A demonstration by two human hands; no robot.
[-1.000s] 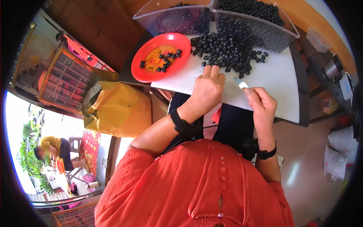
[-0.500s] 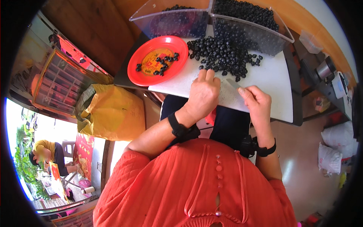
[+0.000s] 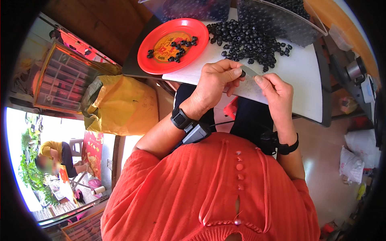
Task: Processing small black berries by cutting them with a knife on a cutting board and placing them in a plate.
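Note:
Above the near edge of a white board [image 3: 297,80], my left hand [image 3: 212,85] pinches a small round black piece [image 3: 243,74] between thumb and fingertips. My right hand [image 3: 278,95] grips a thin grey blade [image 3: 250,72], its tip end close to the black piece; its handle end is hidden in my fingers. Just beyond my hands lies a loose heap of the same black pieces [image 3: 245,38], too small to tell whether beads or berries. A red plate [image 3: 146,46] at the left holds several more of them.
Two clear plastic bins [image 3: 281,30] of black pieces stand along the far side. A yellow bag [image 3: 124,106] is at the left below the table, with a divided case [image 3: 60,78] beyond it. Farther left, a person [image 3: 60,154] sits bent forward. White sacks [image 3: 352,164] lie right.
My left hand has turned and now shows a black piece in its pinch. Both hands have come closer together, bringing the blade near that piece. The view has shifted slightly.

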